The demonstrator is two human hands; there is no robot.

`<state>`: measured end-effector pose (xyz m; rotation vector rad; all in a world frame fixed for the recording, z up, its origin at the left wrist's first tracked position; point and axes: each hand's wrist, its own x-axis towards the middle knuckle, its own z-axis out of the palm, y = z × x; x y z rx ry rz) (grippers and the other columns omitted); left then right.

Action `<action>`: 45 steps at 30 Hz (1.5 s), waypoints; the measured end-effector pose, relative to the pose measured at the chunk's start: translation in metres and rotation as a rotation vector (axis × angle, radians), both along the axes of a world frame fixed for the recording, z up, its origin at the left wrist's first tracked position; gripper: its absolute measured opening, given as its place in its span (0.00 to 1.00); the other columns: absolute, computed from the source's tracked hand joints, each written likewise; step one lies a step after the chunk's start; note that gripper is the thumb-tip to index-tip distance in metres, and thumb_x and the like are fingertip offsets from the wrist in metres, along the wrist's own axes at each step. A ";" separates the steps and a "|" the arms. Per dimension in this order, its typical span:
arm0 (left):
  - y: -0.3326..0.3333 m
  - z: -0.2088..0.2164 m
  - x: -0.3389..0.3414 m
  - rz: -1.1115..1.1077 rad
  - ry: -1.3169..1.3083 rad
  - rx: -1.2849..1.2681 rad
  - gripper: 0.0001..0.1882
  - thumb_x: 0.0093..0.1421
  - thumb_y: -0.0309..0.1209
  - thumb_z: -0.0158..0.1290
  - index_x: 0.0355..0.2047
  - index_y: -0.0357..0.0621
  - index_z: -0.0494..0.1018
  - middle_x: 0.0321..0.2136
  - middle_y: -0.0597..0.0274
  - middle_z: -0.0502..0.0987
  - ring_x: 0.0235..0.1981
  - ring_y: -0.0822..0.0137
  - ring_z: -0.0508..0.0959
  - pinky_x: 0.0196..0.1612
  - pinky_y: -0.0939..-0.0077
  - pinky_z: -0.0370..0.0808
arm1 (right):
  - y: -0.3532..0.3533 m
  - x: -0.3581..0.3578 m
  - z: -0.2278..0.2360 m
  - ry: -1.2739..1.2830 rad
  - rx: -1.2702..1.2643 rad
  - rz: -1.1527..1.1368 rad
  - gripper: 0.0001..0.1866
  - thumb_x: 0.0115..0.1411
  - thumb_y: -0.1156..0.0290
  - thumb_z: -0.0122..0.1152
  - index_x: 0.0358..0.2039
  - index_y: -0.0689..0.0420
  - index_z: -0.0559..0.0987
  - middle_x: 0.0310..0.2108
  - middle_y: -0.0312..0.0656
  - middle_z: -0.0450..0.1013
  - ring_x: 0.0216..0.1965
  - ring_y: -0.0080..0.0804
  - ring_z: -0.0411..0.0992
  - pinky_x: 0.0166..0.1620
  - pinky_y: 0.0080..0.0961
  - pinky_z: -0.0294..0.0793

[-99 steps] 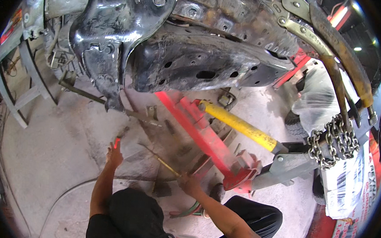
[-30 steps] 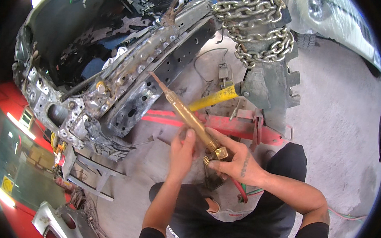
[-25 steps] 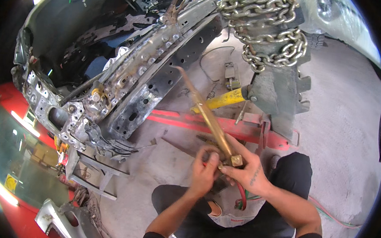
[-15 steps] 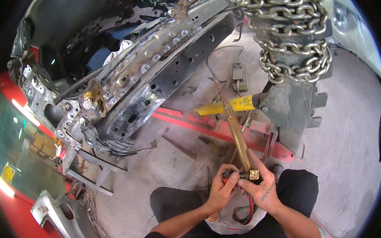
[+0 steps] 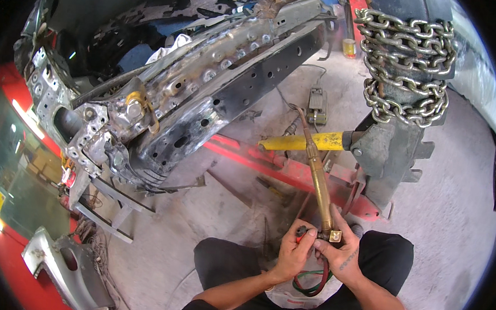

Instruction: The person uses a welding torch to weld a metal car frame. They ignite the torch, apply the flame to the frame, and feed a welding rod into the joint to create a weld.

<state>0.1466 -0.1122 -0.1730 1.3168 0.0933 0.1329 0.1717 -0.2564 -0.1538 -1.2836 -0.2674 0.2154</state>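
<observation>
Brass torch (image 5: 318, 175) – red and green hoses (image 5: 308, 281); yellow ram (image 5: 305, 141); red frame rail (image 5: 281, 168); grey chain (image 5: 407, 62).

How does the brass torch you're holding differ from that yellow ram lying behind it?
The brass torch is slim, stands tilted up with a bent tip, and is held at its base by the left hand and right hand. The yellow ram is thicker, lies level and meets the grey post; no hand touches it. Both are long, yellowish rods.

hands: 2 (left hand (image 5: 294, 252), right hand (image 5: 341, 255)) | brass torch (image 5: 318, 178): 1 | hoses at torch base (image 5: 311, 279): 2, red + green | heavy chain (image 5: 407, 62): 1 | yellow ram (image 5: 305, 141): 1 | stripped car frame (image 5: 206, 91): 1
</observation>
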 end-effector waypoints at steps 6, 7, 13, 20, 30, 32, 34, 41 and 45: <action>0.016 0.007 -0.009 -0.037 0.021 -0.056 0.06 0.75 0.33 0.50 0.43 0.45 0.69 0.27 0.73 0.70 0.22 0.82 0.67 0.24 0.84 0.64 | 0.017 -0.011 0.008 -0.062 -0.029 -0.027 0.44 0.62 0.84 0.67 0.76 0.59 0.57 0.42 0.37 0.78 0.33 0.17 0.74 0.35 0.18 0.77; 0.019 0.018 -0.012 -0.056 0.056 -0.083 0.07 0.76 0.34 0.50 0.44 0.44 0.70 0.27 0.72 0.71 0.22 0.82 0.68 0.25 0.84 0.65 | 0.018 -0.013 0.016 -0.073 -0.052 -0.033 0.44 0.62 0.83 0.67 0.76 0.59 0.57 0.42 0.37 0.78 0.32 0.17 0.74 0.34 0.18 0.78; 0.037 -0.010 -0.020 -0.143 0.104 -0.169 0.12 0.77 0.38 0.48 0.52 0.43 0.70 0.30 0.68 0.75 0.25 0.77 0.75 0.25 0.81 0.69 | 0.036 -0.023 0.037 0.020 0.218 -0.005 0.47 0.63 0.84 0.66 0.77 0.57 0.52 0.44 0.41 0.76 0.31 0.22 0.75 0.32 0.21 0.79; 0.043 -0.110 -0.092 -1.003 0.483 0.077 0.17 0.74 0.43 0.50 0.49 0.41 0.74 0.27 0.66 0.78 0.28 0.73 0.78 0.31 0.76 0.76 | 0.048 -0.023 0.068 -0.047 0.227 -0.030 0.49 0.62 0.78 0.68 0.77 0.59 0.50 0.41 0.46 0.76 0.24 0.27 0.75 0.24 0.23 0.77; 0.111 -0.093 -0.117 -1.195 0.415 0.351 0.12 0.73 0.34 0.44 0.47 0.41 0.73 0.33 0.67 0.75 0.30 0.77 0.75 0.31 0.78 0.72 | 0.040 -0.015 0.085 -0.028 0.189 0.062 0.46 0.64 0.81 0.65 0.77 0.58 0.51 0.40 0.44 0.76 0.27 0.28 0.76 0.25 0.25 0.79; 0.114 -0.073 -0.110 -1.152 0.447 0.468 0.13 0.74 0.35 0.45 0.49 0.41 0.73 0.34 0.66 0.75 0.33 0.76 0.75 0.35 0.77 0.72 | 0.043 -0.010 0.087 -0.025 0.185 0.095 0.46 0.64 0.81 0.66 0.77 0.58 0.51 0.40 0.44 0.76 0.27 0.28 0.76 0.25 0.25 0.79; 0.114 -0.066 -0.105 -1.117 0.430 0.586 0.15 0.75 0.38 0.46 0.53 0.41 0.73 0.36 0.64 0.77 0.39 0.72 0.76 0.44 0.73 0.73 | 0.045 -0.005 0.092 -0.037 0.163 0.117 0.46 0.64 0.81 0.66 0.77 0.57 0.52 0.40 0.44 0.77 0.27 0.28 0.76 0.25 0.25 0.79; 0.102 -0.032 -0.037 -0.403 0.137 0.269 0.12 0.75 0.37 0.49 0.44 0.41 0.73 0.29 0.66 0.76 0.27 0.76 0.74 0.28 0.77 0.71 | 0.042 0.020 0.088 -0.141 0.186 0.106 0.45 0.64 0.80 0.67 0.77 0.56 0.55 0.40 0.43 0.78 0.27 0.26 0.76 0.26 0.24 0.79; 0.072 0.050 0.001 -0.146 -0.029 -0.010 0.11 0.76 0.37 0.49 0.49 0.43 0.69 0.28 0.65 0.75 0.25 0.77 0.70 0.23 0.81 0.65 | 0.035 0.024 0.057 -0.158 0.151 0.053 0.44 0.64 0.80 0.68 0.76 0.57 0.56 0.40 0.43 0.79 0.28 0.25 0.76 0.26 0.23 0.79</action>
